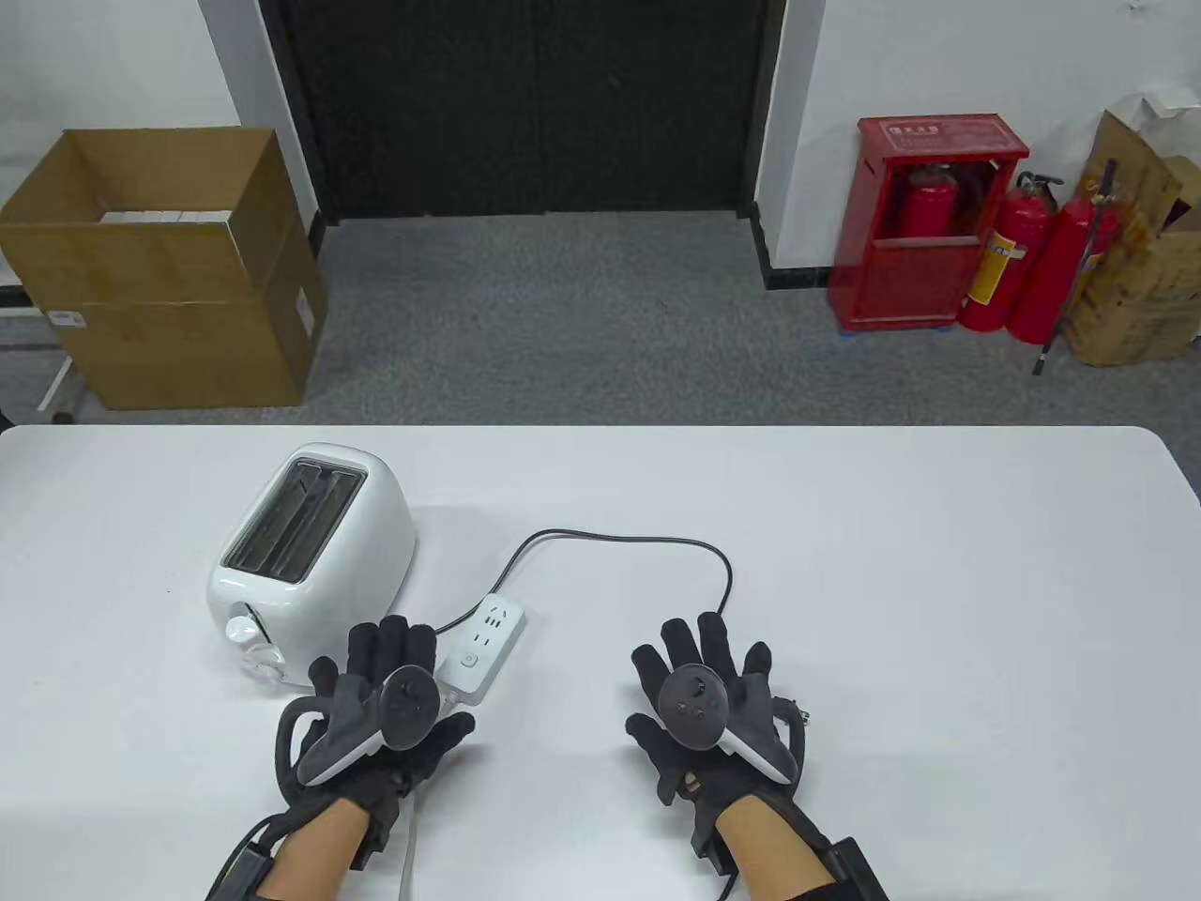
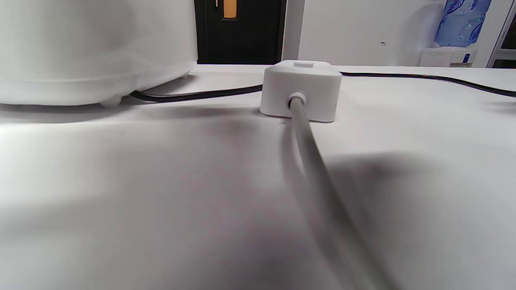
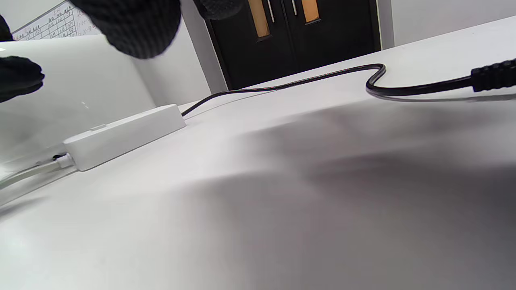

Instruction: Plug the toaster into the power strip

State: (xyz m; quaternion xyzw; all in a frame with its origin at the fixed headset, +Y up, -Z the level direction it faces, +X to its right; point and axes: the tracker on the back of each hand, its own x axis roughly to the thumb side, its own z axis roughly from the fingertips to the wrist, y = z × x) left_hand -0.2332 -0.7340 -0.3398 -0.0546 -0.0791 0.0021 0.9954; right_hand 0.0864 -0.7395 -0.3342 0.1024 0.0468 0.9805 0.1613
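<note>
On the white table (image 1: 844,526), the toaster (image 1: 314,544) stands just left of the power strip (image 1: 483,648). Left hand (image 1: 389,699) and right hand (image 1: 704,699) lie flat, fingers spread, holding nothing; the black cord (image 1: 619,540) seemingly ends under the right hand.

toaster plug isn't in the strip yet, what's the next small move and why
Probably the right hand should reach forward and right to grip the plug. The black cord loops from the toaster to end just beyond that hand, the power strip sockets look unoccupied, and both hands hold nothing.
</note>
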